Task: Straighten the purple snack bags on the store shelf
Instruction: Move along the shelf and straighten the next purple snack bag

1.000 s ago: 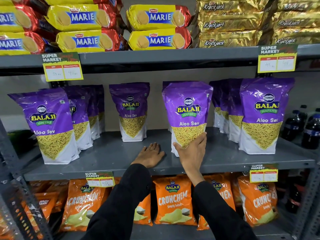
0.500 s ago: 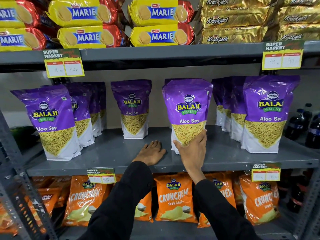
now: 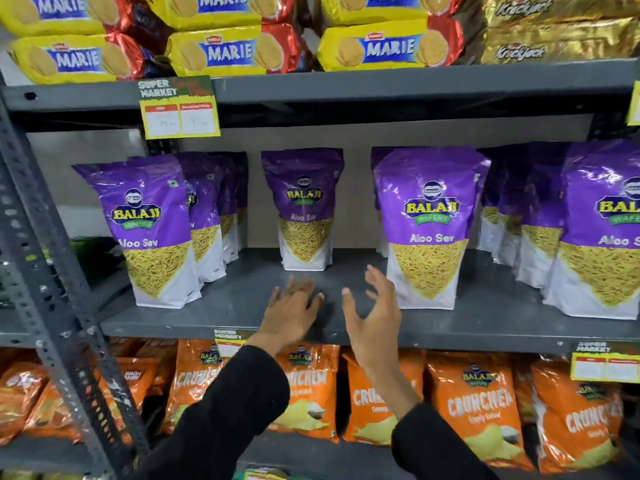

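Standing at a grey metal shelf (image 3: 242, 306) in a store, I had both hands over its middle tier. My left hand (image 3: 291, 313) lay low over the bare shelf near the front lip, blurred, fingers spread and gripping nothing. My right hand (image 3: 375, 320) was raised just beside it, palm turned left, fingers (image 3: 379, 280) splayed and loose, close to the front purple bag (image 3: 429, 230) but not touching it as far as I could tell.

That bag stood upright near the front edge, right of centre. A second bag (image 3: 304, 209) stood alone further back, past my left hand. At the left, a row of bags (image 3: 149, 230) ran front to back, the first one leaning a little leftward. Another row (image 3: 602, 230) filled the right end, cut off by the frame edge.

Between the left row and the front bag the shelf surface was open, and my hands were in that gap. A beige back wall (image 3: 356, 188) closed the tier behind. The upper shelf (image 3: 381, 84) carried yellow biscuit packs (image 3: 235, 51) and a price tag (image 3: 180, 109) hanging from its edge. Below, orange chip bags (image 3: 474, 403) crowded the lower tier. A perforated upright (image 3: 41, 244) bounded the left side.
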Demonstrator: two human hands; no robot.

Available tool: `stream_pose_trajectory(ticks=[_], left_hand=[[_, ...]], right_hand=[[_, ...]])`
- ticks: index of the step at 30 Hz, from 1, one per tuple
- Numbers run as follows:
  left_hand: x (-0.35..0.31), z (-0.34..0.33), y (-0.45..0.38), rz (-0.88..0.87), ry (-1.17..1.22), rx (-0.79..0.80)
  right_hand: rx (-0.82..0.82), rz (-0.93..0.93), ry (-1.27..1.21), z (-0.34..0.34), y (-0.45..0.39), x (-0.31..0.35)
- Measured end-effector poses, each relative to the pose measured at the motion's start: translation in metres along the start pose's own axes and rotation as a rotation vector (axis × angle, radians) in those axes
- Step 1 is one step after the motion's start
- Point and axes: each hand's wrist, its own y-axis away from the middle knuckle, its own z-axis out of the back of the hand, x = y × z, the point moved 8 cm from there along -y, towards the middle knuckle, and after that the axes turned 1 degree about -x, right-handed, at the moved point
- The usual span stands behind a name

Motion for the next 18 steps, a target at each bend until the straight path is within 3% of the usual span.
stream_pose_trajectory(ticks=[7, 18], left_hand=[[0.103, 0.036, -0.017, -0.005, -0.07, -0.024], [0.147, 0.029, -0.037, -0.073, -0.06, 0.148]], right_hand=[[0.184, -0.279, 0.05, -0.131, -0.059, -0.015], [0.042, -0.431, 0.338, -0.199, -0.103, -0.043]])
